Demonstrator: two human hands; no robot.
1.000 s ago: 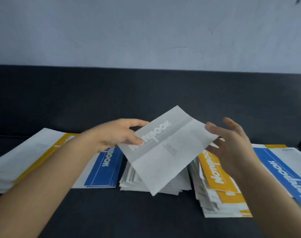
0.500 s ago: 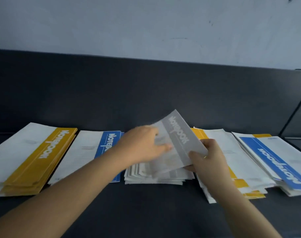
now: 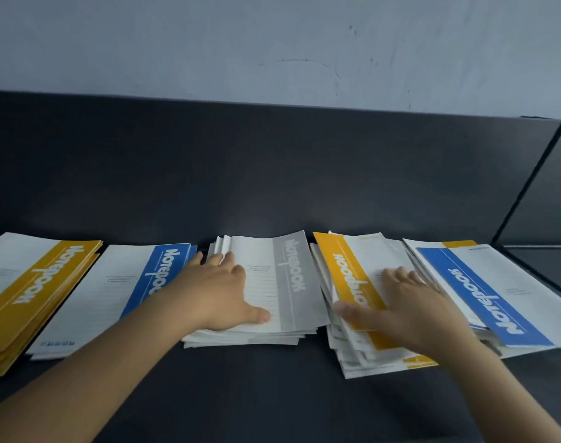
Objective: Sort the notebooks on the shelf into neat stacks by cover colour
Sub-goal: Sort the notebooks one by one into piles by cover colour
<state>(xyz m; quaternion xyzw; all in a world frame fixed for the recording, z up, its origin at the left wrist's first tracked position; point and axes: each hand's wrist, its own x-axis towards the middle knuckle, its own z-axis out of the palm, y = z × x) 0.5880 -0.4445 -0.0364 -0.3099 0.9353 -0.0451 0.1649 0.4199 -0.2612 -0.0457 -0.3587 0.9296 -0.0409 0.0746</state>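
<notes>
Five notebook piles lie in a row on the dark shelf (image 3: 272, 394). From the left: a yellow-banded stack (image 3: 33, 289), a blue-banded stack (image 3: 113, 292), a grey-banded stack (image 3: 285, 282), a loose untidy pile topped by a yellow-banded notebook (image 3: 352, 273), and a pile topped by a blue-banded notebook (image 3: 484, 292). My left hand (image 3: 221, 292) lies flat on the top grey notebook, fingers spread. My right hand (image 3: 407, 308) rests with straight fingers on the yellow-topped pile, thumb across the yellow band.
A dark back panel (image 3: 272, 167) rises behind the piles, with a pale wall (image 3: 272, 43) above. A shelf upright (image 3: 528, 180) slants down at the right, just behind the blue-topped pile. Bare shelf runs along the front.
The grey notebook, held up in both hands a second ago, now lies on the grey stack. My left hand presses it flat. My right hand has let go and moved onto the yellow-topped pile.
</notes>
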